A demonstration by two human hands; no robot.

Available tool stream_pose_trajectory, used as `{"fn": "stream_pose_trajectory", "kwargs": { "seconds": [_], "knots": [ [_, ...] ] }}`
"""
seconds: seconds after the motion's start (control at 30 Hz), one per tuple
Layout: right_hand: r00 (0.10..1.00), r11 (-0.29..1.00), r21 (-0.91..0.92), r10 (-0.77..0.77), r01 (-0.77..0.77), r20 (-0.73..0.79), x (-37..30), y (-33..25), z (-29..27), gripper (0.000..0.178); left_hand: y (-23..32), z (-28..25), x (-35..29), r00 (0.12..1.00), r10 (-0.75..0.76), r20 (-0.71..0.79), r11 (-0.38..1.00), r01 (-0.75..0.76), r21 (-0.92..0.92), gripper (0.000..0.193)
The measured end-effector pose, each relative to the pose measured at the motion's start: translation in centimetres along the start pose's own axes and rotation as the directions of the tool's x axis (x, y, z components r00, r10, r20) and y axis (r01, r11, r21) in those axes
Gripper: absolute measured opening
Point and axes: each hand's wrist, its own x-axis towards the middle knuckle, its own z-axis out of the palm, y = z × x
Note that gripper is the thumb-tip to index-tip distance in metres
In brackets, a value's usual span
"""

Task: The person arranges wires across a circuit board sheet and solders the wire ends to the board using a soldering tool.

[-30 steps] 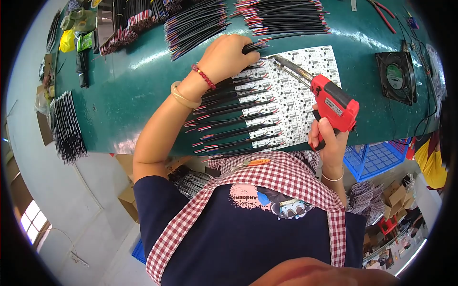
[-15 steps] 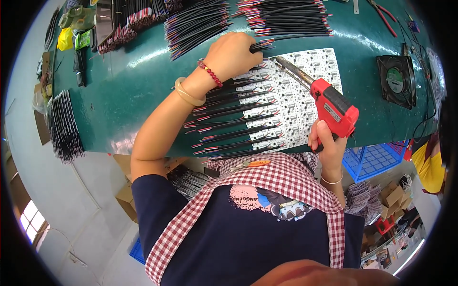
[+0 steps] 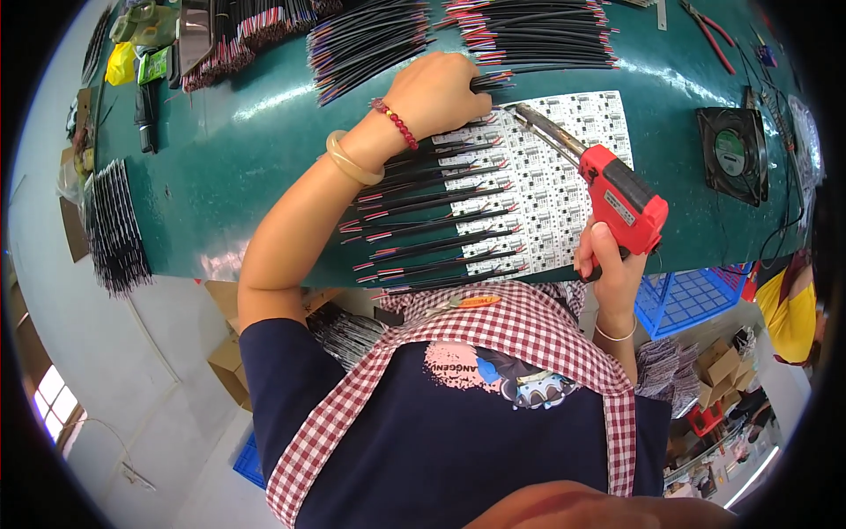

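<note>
My left hand [image 3: 441, 95] is closed around a few short black cables [image 3: 493, 81], whose ends stick out past the fingers at the far left corner of a white circuit board panel [image 3: 564, 198]. In my right hand [image 3: 610, 264] is a red soldering gun [image 3: 621, 210] with a black top. Its long metal tip slants far and left, ending close to the left fingers over the panel's far edge. A row of black cables [image 3: 432, 258] with stripped red and white wire ends lies along the panel's left side. The left hand hides the wire ends at the tip.
Piles of black cables [image 3: 538, 35] lie along the far side of the green table [image 3: 220, 176]. A black fan [image 3: 733, 154] stands at the right, with red-handled pliers [image 3: 709, 35] beyond it. Another cable bundle [image 3: 115, 229] hangs over the left edge. Below right is a blue crate [image 3: 687, 300].
The left hand has shifted slightly farther away with the cables. The soldering gun and right hand have moved a little to the right; both grips are unchanged.
</note>
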Motion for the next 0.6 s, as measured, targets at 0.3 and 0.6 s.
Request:
{"fn": "stream_pose_trajectory", "kwargs": {
  "seconds": [0.3,0.6],
  "knots": [
    [1.000,0.999,0.046,-0.009,0.010,-0.019,0.43,-0.26,0.25,0.016,-0.23,0.12,0.11,1.000,0.021,0.003,1.000,-0.021,-0.002,0.030],
    [1.000,0.997,-0.079,-0.024,0.025,0.014,0.30,-0.35,0.47,0.020,-0.27,0.20,0.24,1.000,0.018,-0.002,1.000,-0.018,0.008,0.030]
  ]
}}
